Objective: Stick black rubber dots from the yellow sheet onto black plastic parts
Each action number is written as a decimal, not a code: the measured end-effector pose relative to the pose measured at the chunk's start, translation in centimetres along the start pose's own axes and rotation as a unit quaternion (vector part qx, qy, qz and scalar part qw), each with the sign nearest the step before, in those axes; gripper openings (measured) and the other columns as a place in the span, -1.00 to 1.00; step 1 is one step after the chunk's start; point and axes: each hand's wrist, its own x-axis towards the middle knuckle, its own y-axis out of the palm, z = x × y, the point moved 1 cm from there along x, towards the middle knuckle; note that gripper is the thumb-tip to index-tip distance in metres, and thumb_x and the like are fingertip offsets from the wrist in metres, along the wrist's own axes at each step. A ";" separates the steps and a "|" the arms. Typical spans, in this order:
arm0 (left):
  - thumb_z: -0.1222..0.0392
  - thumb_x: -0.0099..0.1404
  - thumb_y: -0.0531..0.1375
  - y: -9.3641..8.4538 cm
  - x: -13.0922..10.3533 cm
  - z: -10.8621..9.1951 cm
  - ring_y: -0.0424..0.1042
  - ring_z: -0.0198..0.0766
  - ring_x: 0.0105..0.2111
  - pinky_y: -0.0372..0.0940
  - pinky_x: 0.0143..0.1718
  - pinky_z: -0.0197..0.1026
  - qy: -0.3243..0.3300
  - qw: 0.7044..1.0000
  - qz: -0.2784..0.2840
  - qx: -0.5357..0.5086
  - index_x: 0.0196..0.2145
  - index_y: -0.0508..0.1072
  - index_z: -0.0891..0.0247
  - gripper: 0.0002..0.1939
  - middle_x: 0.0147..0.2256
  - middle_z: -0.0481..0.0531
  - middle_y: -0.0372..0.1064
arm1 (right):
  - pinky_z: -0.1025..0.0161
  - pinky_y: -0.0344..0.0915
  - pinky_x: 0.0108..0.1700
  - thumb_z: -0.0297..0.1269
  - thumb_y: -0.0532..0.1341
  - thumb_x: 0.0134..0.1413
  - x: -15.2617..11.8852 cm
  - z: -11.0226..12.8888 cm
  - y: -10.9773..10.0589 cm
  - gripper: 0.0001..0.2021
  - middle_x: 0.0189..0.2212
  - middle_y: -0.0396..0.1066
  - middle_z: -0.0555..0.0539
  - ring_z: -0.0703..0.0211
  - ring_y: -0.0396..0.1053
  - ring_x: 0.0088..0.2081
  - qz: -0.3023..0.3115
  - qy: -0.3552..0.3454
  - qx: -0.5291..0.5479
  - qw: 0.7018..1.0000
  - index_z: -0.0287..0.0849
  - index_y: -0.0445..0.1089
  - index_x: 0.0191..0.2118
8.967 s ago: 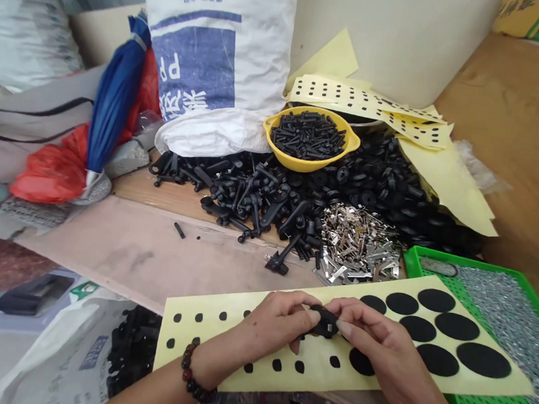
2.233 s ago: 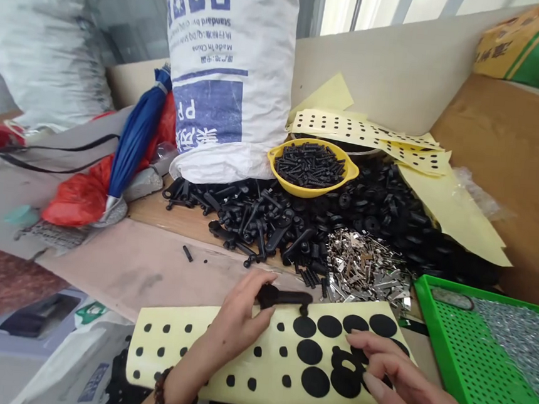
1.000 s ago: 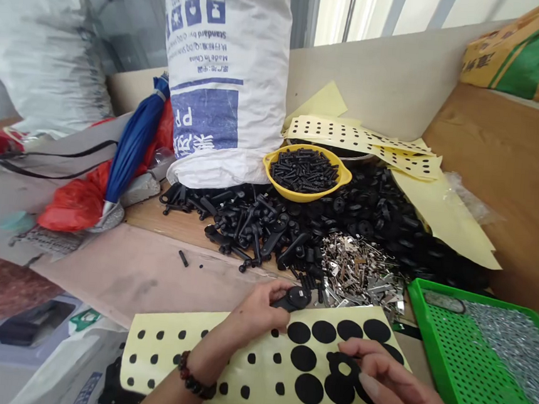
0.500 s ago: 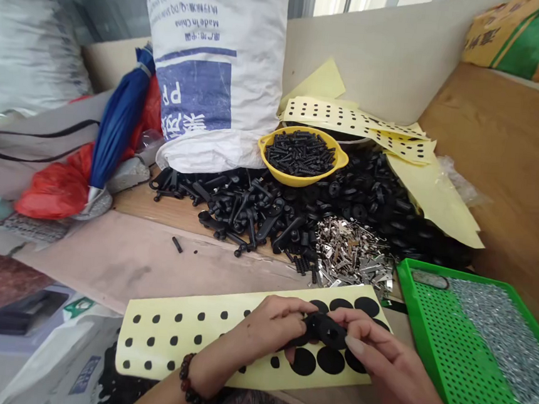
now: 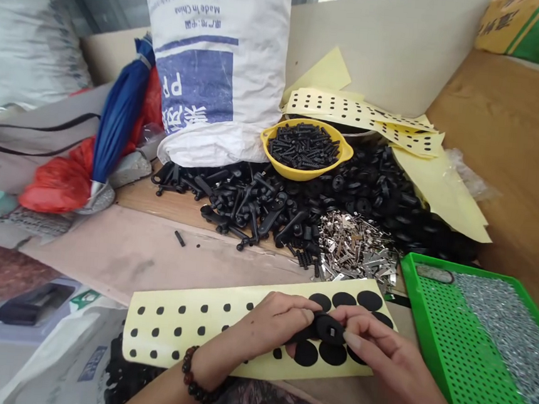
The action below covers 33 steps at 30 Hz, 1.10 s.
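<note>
Your left hand (image 5: 273, 322) and right hand (image 5: 379, 353) meet, both pinching a small black plastic part (image 5: 327, 328) just above the pale yellow backing sheet of black round stickers (image 5: 202, 328) on the wooden surface (image 5: 142, 257), beside the green perforated tray (image 5: 463, 363).

We're looking at a small assembly workshop, prob a hand-work parts bench. Plywood table (image 5: 514, 154) w/ loose piles all over: black plastic parts (image 5: 269, 205) in the middle, small metal clips (image 5: 357, 250) just near of them, a yellow bowl (image 5: 344, 153) of black screws farther back. Green perforated tray (image 5: 453, 363) w/ tiny metal bits near right, yellow sticker sheets (image 5: 193, 321) w/ black pads near us, big woven bulk sack (image 5: 215, 65) at the far side.
</note>
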 end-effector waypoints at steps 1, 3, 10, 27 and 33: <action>0.12 0.22 0.04 0.0 0.0 0.1 0.28 -0.37 -0.62 0.16 -0.59 -0.36 -0.004 1.000 -0.003 0.000 -0.11 0.51 0.33 -0.61 -0.49 -0.03 0.33 | 0.23 0.24 -0.22 0.02 0.34 -0.16 0.0 0.0 0.0 -0.67 -0.26 0.44 -0.14 -0.05 0.31 -0.17 -0.001 0.000 -0.003 1.000 -0.11 0.35 -0.63; 0.12 0.23 0.04 0.0 0.1 0.4 0.28 -0.36 -0.62 0.17 -0.60 -0.36 -0.008 1.000 -0.006 0.000 -0.09 0.50 0.33 -0.60 -0.49 -0.03 0.33 | 0.23 0.24 -0.24 0.02 0.34 -0.15 -0.1 0.1 0.0 -0.67 -0.26 0.44 -0.14 -0.05 0.31 -0.17 0.000 -0.001 -0.011 1.000 -0.11 0.35 -0.63; 0.13 0.23 0.04 0.2 0.2 1.0 0.28 -0.35 -0.63 0.19 -0.59 -0.34 -0.004 1.000 -0.006 0.010 -0.09 0.51 0.36 -0.60 -0.53 -0.02 0.32 | 0.21 0.27 -0.28 0.06 0.32 -0.17 -0.2 0.3 -0.1 -0.64 -0.27 0.43 -0.18 -0.10 0.32 -0.15 0.008 -0.006 -0.045 0.999 -0.11 0.35 -0.64; 0.14 0.21 0.09 0.2 0.4 1.5 0.27 -0.38 -0.64 0.18 -0.63 -0.39 0.002 0.999 0.001 0.036 -0.05 0.49 0.35 -0.59 -0.55 -0.05 0.30 | 0.22 0.30 -0.32 -0.01 0.30 -0.10 -0.1 0.1 -0.2 -0.69 -0.27 0.45 -0.17 -0.04 0.36 -0.24 0.008 -0.027 -0.066 0.997 -0.12 0.38 -0.60; 0.15 0.21 0.08 0.3 0.2 1.2 0.27 -0.38 -0.64 0.20 -0.61 -0.38 -0.010 0.999 -0.004 0.038 -0.06 0.50 0.38 -0.59 -0.56 -0.05 0.29 | 0.20 0.28 -0.28 -0.01 0.31 -0.12 -0.1 0.0 -0.1 -0.68 -0.31 0.45 -0.16 -0.05 0.34 -0.23 0.005 -0.020 -0.050 0.999 -0.12 0.35 -0.63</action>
